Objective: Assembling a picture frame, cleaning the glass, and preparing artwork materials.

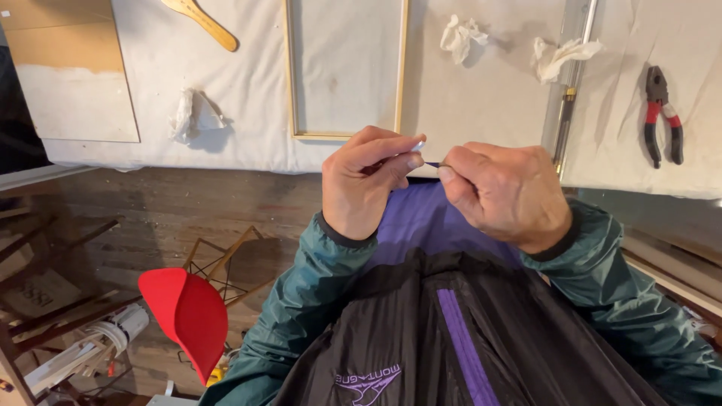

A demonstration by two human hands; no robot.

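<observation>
Both hands meet just off the near edge of the tabletop, over the purple cloth of the person's own jacket. The left hand is closed, thumb and forefinger pinching a small pale bit at its tip; the right hand is likewise closed, pinching the other end of a short purple strand that runs between the two sets of fingertips. Whether that strand is a thread, a cord end or a zip pull is too small to tell. As I judge it, the step in hand is fine fingertip work on this strand, pulled taut between the hands; any next move would call for a steady pinch on both sides and a careful, small pull, since the piece is slight and easily slips. On the white-covered tabletop lie a wooden frame at the middle of the near edge, pliers with red and black grips toward the right end, three crumpled tissues, a wooden paddle at the far edge, and a board at the left end. A metal rod lies right of the frame. No packages or signs show; the only label is a purple emblem on the black jacket front. A red cap sits low on the left, above the wood floor.
</observation>
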